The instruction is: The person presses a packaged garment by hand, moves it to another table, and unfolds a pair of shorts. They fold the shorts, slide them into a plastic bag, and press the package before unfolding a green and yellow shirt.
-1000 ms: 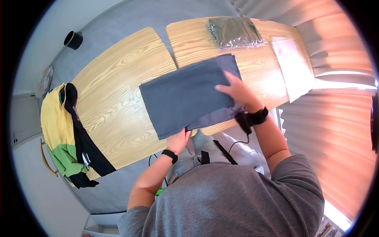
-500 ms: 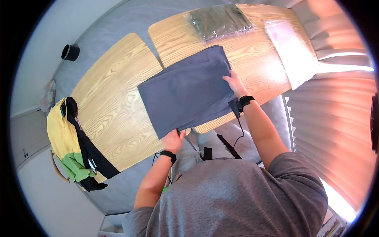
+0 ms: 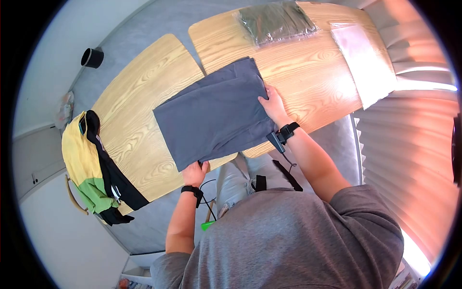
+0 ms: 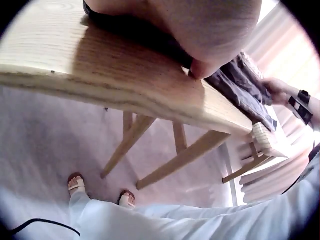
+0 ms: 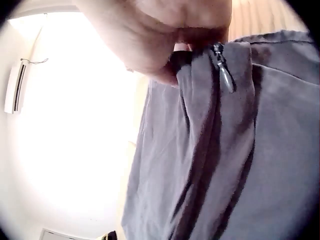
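left hand [image 4: 212, 27] at pale wood-grain worktop [image 4: 130, 75], dark grey fabric garment [image 4: 240, 87] along edge, right hand [image 4: 276, 90] on it.

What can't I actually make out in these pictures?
- Left hand: head view, some fingers hidden by the gray cloth.
- Right hand: right wrist view, some fingertips hidden behind the cloth.
- White packet: head view, details lost in glare.
- Plastic bag: head view, contents' full shape hidden by folding.

2 wooden tables [image 3: 139, 86] under clothes [image 3: 216, 111] and packaging [image 3: 276, 21]
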`<move>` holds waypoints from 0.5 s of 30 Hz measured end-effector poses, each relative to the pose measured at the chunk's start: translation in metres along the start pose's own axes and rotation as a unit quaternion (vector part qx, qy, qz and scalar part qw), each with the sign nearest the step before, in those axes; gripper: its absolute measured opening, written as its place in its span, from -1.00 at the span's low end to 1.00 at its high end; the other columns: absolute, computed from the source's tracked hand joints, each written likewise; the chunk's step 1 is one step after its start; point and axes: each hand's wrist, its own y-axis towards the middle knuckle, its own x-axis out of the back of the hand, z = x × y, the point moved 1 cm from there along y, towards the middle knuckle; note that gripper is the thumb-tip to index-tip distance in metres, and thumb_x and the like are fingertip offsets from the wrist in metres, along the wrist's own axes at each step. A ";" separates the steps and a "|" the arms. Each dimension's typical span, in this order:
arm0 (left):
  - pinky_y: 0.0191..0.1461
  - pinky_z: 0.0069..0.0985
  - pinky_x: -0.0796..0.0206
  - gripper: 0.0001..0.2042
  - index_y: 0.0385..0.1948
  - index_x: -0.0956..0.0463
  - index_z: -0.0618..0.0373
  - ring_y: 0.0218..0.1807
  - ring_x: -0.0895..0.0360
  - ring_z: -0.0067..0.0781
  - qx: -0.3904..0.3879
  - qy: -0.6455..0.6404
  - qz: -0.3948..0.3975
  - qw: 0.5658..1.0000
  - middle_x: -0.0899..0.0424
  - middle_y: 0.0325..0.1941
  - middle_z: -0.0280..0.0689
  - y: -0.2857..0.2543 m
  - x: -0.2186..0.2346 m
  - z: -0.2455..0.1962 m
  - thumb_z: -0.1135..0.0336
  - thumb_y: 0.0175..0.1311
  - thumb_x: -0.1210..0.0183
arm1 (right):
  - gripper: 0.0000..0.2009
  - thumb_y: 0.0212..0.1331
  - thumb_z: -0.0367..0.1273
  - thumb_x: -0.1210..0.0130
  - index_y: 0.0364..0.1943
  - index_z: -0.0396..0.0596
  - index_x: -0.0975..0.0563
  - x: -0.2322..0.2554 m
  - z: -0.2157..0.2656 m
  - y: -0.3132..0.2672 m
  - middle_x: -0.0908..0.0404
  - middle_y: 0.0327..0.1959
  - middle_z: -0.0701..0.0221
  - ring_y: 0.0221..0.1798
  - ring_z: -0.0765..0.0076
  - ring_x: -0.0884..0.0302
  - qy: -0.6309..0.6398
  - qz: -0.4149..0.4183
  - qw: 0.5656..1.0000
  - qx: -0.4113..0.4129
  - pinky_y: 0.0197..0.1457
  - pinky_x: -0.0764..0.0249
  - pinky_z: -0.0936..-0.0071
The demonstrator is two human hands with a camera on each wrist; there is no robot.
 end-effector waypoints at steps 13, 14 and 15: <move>-0.18 -0.25 -0.36 -0.79 -0.31 -0.51 0.23 -0.32 -0.49 -0.04 0.037 -0.143 -0.088 0.985 -0.54 -0.46 -0.13 -0.015 0.072 0.016 0.29 0.11 -0.17 | -0.46 -0.07 -0.22 -0.28 -0.04 -0.25 -0.39 0.012 0.032 -0.020 -0.54 -0.11 0.04 0.00 0.00 -0.49 -0.232 -0.150 0.960 -0.040 0.05 -0.39 0.25; -0.18 -0.25 -0.36 -0.79 -0.31 -0.51 0.23 -0.32 -0.49 -0.04 0.038 -0.141 -0.088 0.985 -0.54 -0.46 -0.13 -0.005 0.068 0.026 0.29 0.11 -0.17 | -0.46 -0.07 -0.22 -0.28 -0.04 -0.25 -0.39 0.010 0.030 -0.021 -0.54 -0.11 0.04 0.00 0.00 -0.49 -0.230 -0.149 0.961 -0.040 0.05 -0.39 0.25; -0.18 -0.27 -0.36 -0.75 -0.30 -0.50 0.25 -0.32 -0.51 -0.07 0.094 -0.137 -0.155 0.974 -0.55 -0.45 -0.12 0.006 0.062 0.036 0.26 0.10 -0.21 | -0.47 -0.07 -0.18 -0.27 -0.06 -0.24 -0.41 0.008 0.024 -0.019 -0.55 -0.14 0.04 -0.02 -0.02 -0.49 -0.230 -0.123 0.963 -0.073 0.03 -0.40 0.23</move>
